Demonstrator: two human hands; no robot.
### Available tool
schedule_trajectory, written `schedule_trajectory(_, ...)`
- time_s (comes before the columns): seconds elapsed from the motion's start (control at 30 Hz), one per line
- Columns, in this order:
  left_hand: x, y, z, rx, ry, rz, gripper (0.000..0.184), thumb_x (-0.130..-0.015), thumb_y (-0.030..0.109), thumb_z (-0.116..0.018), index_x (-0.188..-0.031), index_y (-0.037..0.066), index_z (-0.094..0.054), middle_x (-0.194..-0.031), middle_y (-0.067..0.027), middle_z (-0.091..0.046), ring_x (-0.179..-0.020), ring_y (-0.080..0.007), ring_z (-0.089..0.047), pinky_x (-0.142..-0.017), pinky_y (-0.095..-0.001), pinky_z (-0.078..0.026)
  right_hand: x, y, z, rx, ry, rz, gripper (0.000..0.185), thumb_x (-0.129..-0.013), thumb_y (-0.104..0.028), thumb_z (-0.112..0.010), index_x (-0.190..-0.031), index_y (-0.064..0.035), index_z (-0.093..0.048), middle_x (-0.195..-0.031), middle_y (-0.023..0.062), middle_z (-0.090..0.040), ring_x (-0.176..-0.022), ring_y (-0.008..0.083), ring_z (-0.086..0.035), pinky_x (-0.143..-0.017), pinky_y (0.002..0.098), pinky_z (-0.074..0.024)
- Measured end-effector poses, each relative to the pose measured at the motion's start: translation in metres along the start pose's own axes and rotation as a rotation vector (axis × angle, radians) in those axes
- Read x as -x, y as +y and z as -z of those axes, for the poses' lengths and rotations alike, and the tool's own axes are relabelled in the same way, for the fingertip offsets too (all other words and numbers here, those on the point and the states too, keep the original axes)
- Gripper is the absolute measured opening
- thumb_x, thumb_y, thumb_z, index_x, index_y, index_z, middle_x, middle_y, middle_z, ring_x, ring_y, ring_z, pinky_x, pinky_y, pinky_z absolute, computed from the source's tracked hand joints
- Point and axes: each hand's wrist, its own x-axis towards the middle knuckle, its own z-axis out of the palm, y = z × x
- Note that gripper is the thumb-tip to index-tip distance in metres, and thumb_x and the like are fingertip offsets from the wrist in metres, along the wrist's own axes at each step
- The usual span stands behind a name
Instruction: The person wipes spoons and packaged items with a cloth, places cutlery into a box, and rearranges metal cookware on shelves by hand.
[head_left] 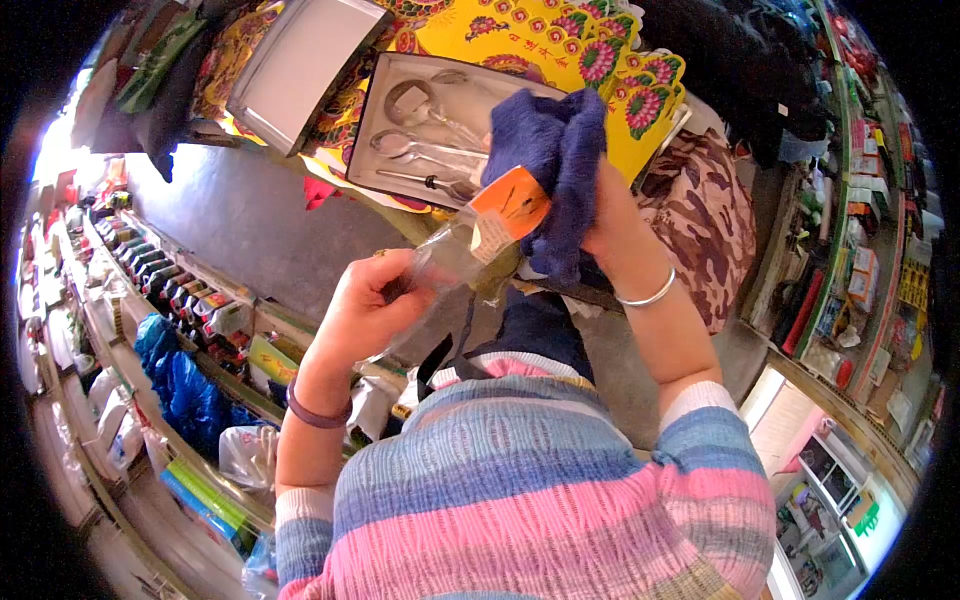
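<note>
My left hand [378,308] pinches the lower end of a clear plastic packet [445,253] topped by an orange label [514,203]. What the packet holds I cannot make out. Fingers of my right hand [608,215] are wrapped in a navy blue cloth [560,150], which lies against the label's upper edge. Just beyond both hands is an open shallow box [362,148] with several metal utensils in it, among them a ladle [412,100] and a spoon [395,147]. The cloth covers the box's right side.
A pale box lid [305,72] lies left of the utensil box on yellow flower-printed sheets [540,45]. Camouflage fabric [700,215] hangs at the right. Shelves with packed goods [860,250] stand right, and more goods, including a blue bundle [178,375], line the left.
</note>
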Motion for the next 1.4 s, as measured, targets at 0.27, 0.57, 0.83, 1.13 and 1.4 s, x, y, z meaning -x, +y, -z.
schedule_trajectory(0.27,0.006,0.005,0.003,0.143,-0.013,0.076,0.019,-0.076,-0.003,-0.053,-0.091,0.002,-0.065,-0.065,0.0082,-0.043,-0.056,-0.0010,-0.035,-0.050,-0.0183,-0.028,0.009,-0.022,0.027,0.218,-0.222,0.072,0.052,-0.073,-0.025,-0.072,-0.114,-0.0041,-0.048,-0.095,0.0071,-0.062,-0.083,0.0188,-0.062,-0.076,0.0360,-0.0526)
schedule_trajectory(0.57,0.007,0.006,-0.001,0.012,-0.061,0.015,0.019,-0.074,-0.002,-0.053,-0.088,0.003,-0.065,-0.063,0.0052,-0.043,-0.055,-0.0022,-0.035,-0.049,-0.0200,-0.029,0.025,-0.036,-0.020,1.007,-0.366,0.246,0.038,-0.062,-0.013,-0.078,-0.095,-0.0029,-0.062,-0.085,0.0016,-0.064,-0.077,0.0088,-0.057,-0.074,0.0253,-0.0465)
schedule_trajectory(0.83,0.012,0.010,-0.001,-0.115,-0.038,-0.026,0.019,-0.072,0.000,-0.054,-0.088,0.002,-0.065,-0.062,0.0009,-0.044,-0.055,-0.0047,-0.037,-0.049,-0.0227,-0.031,0.026,-0.026,-0.021,0.931,-0.221,0.310,0.024,-0.068,-0.015,-0.075,-0.086,-0.0022,-0.065,-0.078,0.0036,-0.066,-0.070,0.0101,-0.059,-0.069,0.0264,-0.0480)
schedule_trajectory(1.13,0.019,0.004,0.005,-0.024,-0.001,0.101,0.019,-0.073,-0.002,-0.053,-0.088,0.001,-0.064,-0.064,0.0040,-0.045,-0.056,-0.0028,-0.037,-0.049,-0.0207,-0.030,0.027,-0.051,0.006,0.509,0.118,0.491,0.024,-0.073,-0.005,-0.066,-0.097,-0.0021,-0.063,-0.085,0.0048,-0.065,-0.073,0.0161,-0.062,-0.064,0.0286,-0.0506)
schedule_trajectory(1.4,0.007,0.006,0.008,-0.224,-0.009,-0.093,0.022,-0.072,0.001,-0.051,-0.091,-0.001,-0.061,-0.065,-0.0054,-0.050,-0.057,-0.0124,-0.045,-0.052,-0.0262,-0.037,0.066,-0.122,0.086,1.374,0.709,0.761,0.027,-0.075,-0.016,-0.068,-0.093,0.0026,-0.062,-0.086,0.0105,-0.067,-0.076,0.0200,-0.063,-0.071,0.0295,-0.0476)
